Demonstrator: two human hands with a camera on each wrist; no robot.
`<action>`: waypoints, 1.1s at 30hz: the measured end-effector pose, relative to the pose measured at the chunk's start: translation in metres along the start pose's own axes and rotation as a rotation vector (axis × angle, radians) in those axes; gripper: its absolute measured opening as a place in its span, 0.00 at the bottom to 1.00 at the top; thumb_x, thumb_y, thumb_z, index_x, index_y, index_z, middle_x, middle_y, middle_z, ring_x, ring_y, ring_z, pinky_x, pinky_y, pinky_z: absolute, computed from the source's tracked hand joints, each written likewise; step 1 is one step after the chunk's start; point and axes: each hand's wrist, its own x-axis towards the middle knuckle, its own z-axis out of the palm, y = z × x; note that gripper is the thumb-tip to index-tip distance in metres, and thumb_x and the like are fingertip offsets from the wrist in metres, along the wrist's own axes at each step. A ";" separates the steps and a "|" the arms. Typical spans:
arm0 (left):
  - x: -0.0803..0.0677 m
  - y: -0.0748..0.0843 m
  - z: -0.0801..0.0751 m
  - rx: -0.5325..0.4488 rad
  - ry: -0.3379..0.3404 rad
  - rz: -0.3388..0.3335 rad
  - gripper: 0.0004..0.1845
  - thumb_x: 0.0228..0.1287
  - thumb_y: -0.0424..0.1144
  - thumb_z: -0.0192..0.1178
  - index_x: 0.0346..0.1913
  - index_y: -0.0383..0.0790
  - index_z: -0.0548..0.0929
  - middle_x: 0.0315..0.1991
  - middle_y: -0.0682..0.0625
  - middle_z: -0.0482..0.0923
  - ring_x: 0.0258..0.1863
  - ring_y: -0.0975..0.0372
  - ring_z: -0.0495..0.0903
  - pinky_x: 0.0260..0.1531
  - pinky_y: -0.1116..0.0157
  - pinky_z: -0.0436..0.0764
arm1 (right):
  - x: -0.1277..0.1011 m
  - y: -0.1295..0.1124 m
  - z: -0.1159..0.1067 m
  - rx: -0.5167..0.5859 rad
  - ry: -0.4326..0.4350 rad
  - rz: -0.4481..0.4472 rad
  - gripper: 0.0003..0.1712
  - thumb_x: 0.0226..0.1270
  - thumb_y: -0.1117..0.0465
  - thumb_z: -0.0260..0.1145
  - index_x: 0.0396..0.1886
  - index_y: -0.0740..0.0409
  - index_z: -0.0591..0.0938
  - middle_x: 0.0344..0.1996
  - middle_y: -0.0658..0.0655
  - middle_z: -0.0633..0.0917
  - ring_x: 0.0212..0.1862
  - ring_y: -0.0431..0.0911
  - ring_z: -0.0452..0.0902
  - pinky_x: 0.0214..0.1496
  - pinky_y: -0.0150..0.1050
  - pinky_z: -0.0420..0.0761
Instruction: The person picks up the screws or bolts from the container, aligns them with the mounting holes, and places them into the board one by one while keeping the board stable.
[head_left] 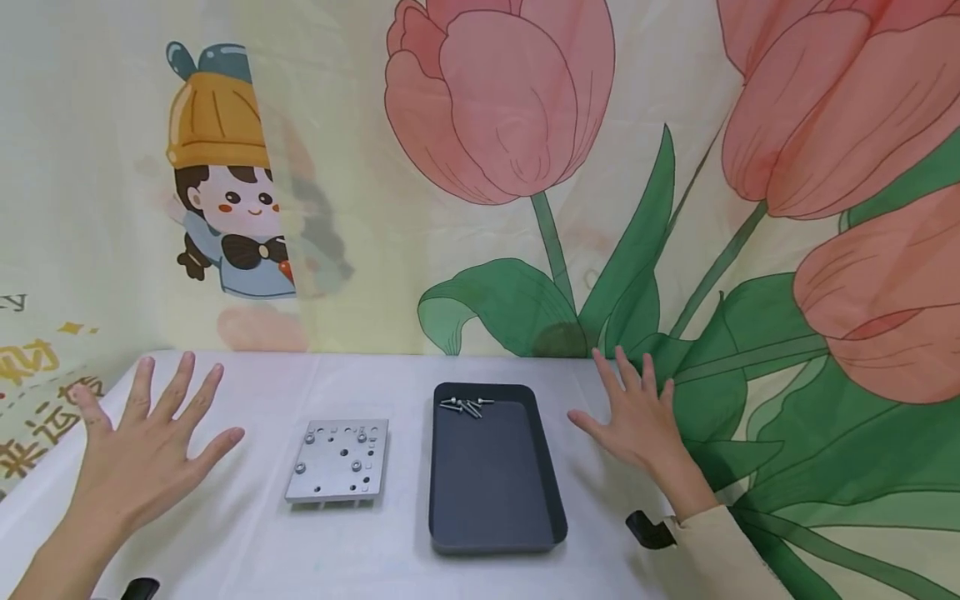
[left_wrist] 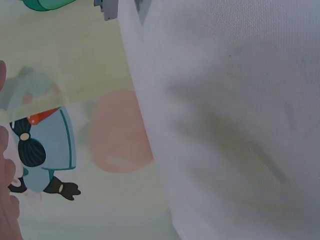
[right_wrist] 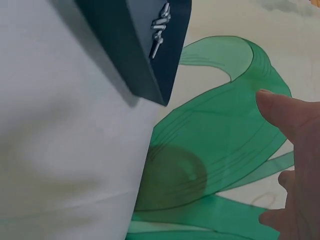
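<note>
The plate [head_left: 327,463] lies to the right of the left hand [head_left: 142,467], near its thumb but apart from it; it is silvery, flat and pierced with holes, with four bolts [head_left: 356,466] standing in it; short stubs show under its near edge. The tray [head_left: 495,483] sits between the plate and the right hand [head_left: 637,429], to that hand's left and closer to it than the plate is; it is dark grey, with a raised rim; loose screws [head_left: 471,409] lie in a small heap at its far end, roughly level with the right hand's fingers and well to their left.

Both hands are spread wide, fingers straight and apart, holding nothing; each is raised over the white cloth [head_left: 262,542], with soft shadows below; the left wrist view catches only part of that hand at its edge, while the right wrist view shows the thumb and some fingertips, clear of the tray.

A pale sleeve [head_left: 723,554] covers the right forearm; a black piece [head_left: 650,531] sits by that wrist; beyond both hands hangs a backdrop [head_left: 360,325] with tulips [head_left: 517,100] and, farther left, a cartoon figure [head_left: 232,192].
</note>
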 end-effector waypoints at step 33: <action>-0.024 0.068 0.029 -0.744 -0.123 -0.092 0.49 0.76 0.54 0.64 0.88 0.56 0.44 0.85 0.34 0.49 0.78 0.29 0.56 0.63 0.23 0.59 | 0.084 -0.095 0.042 0.647 -0.255 -0.198 0.33 0.73 0.60 0.73 0.75 0.58 0.76 0.65 0.66 0.82 0.65 0.63 0.80 0.63 0.57 0.81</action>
